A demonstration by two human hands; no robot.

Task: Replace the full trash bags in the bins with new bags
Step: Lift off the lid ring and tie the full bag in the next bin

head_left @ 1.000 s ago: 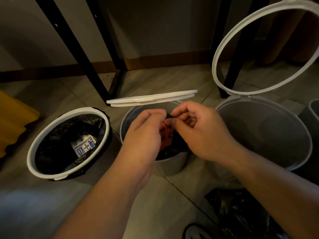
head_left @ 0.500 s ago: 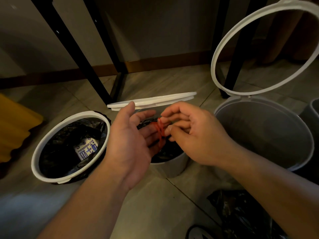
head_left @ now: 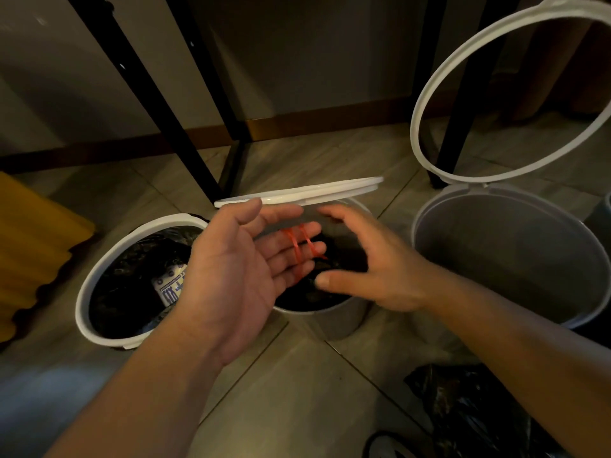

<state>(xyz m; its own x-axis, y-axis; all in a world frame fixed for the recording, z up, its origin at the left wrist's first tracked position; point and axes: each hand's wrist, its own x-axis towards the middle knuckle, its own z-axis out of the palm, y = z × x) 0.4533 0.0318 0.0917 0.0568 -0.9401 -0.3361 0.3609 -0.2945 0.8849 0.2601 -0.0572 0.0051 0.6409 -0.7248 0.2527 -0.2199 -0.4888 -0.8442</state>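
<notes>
Floor tiles (head_left: 297, 391) bear middle bin (head_left: 337, 322) before brown skirting (head_left: 330, 122)

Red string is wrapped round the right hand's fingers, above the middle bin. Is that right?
No. The head view shows the red string wrapped round the fingers of the left hand, not the right hand, which is open and bare. It is above the middle bin, as you said.

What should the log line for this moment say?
left hand: open, red string looped over its fingers | right hand: open, holding nothing | middle bin: black bag inside | right bin: no bag
</notes>
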